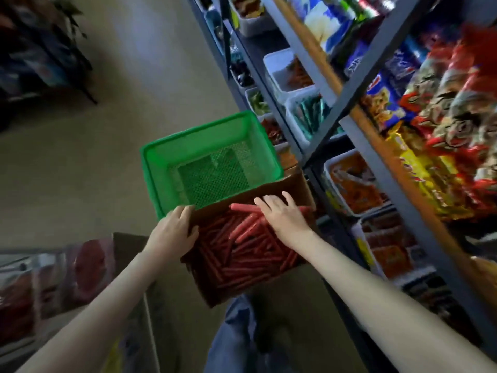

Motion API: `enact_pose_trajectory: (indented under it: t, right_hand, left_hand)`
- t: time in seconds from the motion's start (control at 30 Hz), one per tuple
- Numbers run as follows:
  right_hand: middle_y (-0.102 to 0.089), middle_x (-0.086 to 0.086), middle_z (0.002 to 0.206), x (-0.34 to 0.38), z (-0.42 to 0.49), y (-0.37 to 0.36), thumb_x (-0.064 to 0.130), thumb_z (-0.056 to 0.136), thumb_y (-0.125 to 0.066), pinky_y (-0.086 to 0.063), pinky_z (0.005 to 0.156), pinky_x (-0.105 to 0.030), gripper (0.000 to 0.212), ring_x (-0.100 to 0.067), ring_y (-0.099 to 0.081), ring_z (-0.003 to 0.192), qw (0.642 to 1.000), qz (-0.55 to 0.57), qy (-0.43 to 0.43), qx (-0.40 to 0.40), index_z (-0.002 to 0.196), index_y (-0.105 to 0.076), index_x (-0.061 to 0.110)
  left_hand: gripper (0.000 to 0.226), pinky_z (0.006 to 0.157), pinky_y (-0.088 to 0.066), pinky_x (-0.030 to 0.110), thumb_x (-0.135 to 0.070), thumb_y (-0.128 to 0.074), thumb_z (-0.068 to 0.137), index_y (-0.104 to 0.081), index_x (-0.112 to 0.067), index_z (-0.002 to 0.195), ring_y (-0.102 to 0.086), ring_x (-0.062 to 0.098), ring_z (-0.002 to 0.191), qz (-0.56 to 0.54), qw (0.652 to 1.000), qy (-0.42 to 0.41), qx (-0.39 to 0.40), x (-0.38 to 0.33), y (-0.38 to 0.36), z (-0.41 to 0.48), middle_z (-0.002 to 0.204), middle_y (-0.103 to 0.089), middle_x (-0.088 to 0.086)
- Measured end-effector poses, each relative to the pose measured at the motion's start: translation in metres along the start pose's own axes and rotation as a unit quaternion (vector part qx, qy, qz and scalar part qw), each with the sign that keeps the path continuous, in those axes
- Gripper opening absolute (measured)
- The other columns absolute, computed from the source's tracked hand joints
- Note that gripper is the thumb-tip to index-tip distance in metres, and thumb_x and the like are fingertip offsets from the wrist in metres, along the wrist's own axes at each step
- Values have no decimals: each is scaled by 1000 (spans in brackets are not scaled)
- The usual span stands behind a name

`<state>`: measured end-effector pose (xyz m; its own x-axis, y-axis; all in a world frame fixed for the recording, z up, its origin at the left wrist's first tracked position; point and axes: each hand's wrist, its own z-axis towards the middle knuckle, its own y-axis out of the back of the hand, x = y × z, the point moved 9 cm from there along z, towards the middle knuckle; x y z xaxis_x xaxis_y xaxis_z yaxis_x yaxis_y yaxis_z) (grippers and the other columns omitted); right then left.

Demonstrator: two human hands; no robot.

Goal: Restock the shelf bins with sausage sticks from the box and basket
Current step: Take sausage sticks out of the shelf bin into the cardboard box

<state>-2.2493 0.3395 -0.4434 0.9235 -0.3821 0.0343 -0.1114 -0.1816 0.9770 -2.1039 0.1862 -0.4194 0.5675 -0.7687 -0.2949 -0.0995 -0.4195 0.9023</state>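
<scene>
Beige shop floor (80, 157), aisle view looking down, blurred in places. Grey metal shelf (376, 146) runs along the right side, with white bins (277, 65) on its lower levels holding reddish, orange and green packed items; bright snack packets (443, 117) are stacked on the upper right level. Green mesh basket (150, 168) sits centre, just left of the shelf, nothing clearly visible inside it. Touching its near side is an open cardboard box (290, 189), filled with loose red sausage sticks (242, 251) lying at mixed angles. Left hand (172, 232) grips the box at its far left corner, fingers curled over the edge. Right hand (282, 214) is over the far end of the box, fingers spread and mostly straight, lying on a few sticks that poke out on both sides of it; cannot tell whether it is pinching them. Second carton with red packets (80, 265) at near left. Jeans leg (236, 332) below the box.
</scene>
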Motion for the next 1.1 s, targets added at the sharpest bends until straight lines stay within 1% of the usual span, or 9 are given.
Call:
enact_pose_trajectory:
  t: [0.03, 0.1, 0.3, 0.43, 0.57, 0.7, 0.87, 0.97, 1.1]
  right_hand:
    - [-40, -17, 142, 1, 9, -12, 0, 79, -63, -23, 111, -50, 77, -30, -39, 132, 999, -11, -8, 39, 147, -27, 7]
    - [-19, -13, 154, -1, 20, -16, 7, 86, -60, -8, 115, -49, 84, -27, -18, 143, 997, -26, -25, 71, 151, -7, 13]
    - [-54, -19, 129, -37, 5, 70, 4, 77, -69, -45, 96, -43, 62, -33, -54, 117, 995, 41, -52, -75, 135, -46, 1]
    - [-61, -16, 116, -86, -54, 168, 4, 81, -65, -54, 79, -42, 45, -33, -60, 103, 971, 80, -114, -193, 125, -55, -1]
    - [-62, -9, 113, -121, -161, 281, 14, 89, -51, -40, 85, -24, 34, -20, -57, 101, 933, 72, -163, -312, 120, -59, 4]
    - [-62, 1, 101, -136, -302, 375, 16, 93, -49, -45, 80, -21, 23, -9, -57, 91, 874, 45, -230, -425, 109, -64, 9]
    - [-61, -2, 90, -149, -459, 427, 14, 92, -49, -41, 77, -13, 20, -3, -54, 80, 807, 16, -308, -503, 101, -65, 5]
    - [-61, -1, 95, -173, -526, 428, 20, 92, -50, -46, 76, -18, 22, -7, -57, 83, 780, 13, -365, -508, 105, -63, 7]
    - [-55, 9, 101, -215, -586, 413, 24, 91, -53, -45, 80, -19, 23, -5, -56, 88, 743, 13, -452, -494, 110, -60, 13]
  left_hand:
    - [50, 92, -46, 43, -24, -58, 89, -46, -5, 134, -55, 35, 108, 3, 1000, -3, -2, 2, 1, 5, 122, -55, 14]
    - [50, 92, -45, 43, -23, -57, 90, -45, -4, 135, -54, 35, 110, 2, 1000, -20, -10, -3, 8, 17, 123, -54, 15]
    - [47, 95, -43, 38, -20, -58, 90, -47, -5, 134, -52, 32, 116, -42, 985, -154, -71, -95, 63, 48, 130, -54, 13]
    - [40, 92, -42, 32, -20, -56, 86, -54, -7, 124, -56, 30, 109, -71, 949, -289, -109, -201, 115, 46, 120, -59, 12]
    - [34, 88, -37, 24, -19, -55, 90, -55, -8, 122, -55, 24, 105, -119, 880, -436, -147, -328, 173, 8, 115, -60, 9]
    - [32, 85, -42, 25, -22, -47, 92, -59, -5, 116, -57, 21, 100, -167, 775, -583, -180, -452, 220, -70, 112, -60, 8]
    - [29, 80, -40, 32, -20, -49, 89, -62, -1, 106, -51, 25, 91, -169, 679, -662, -270, -569, 261, -153, 98, -63, 13]
    - [39, 84, -44, 41, -32, -46, 87, -61, -3, 108, -55, 33, 92, -131, 682, -674, -251, -636, 261, -175, 96, -63, 16]
    - [63, 85, -50, 47, -58, -39, 78, -58, -13, 118, -59, 37, 100, -72, 729, -660, -167, -700, 233, -188, 110, -63, 13]
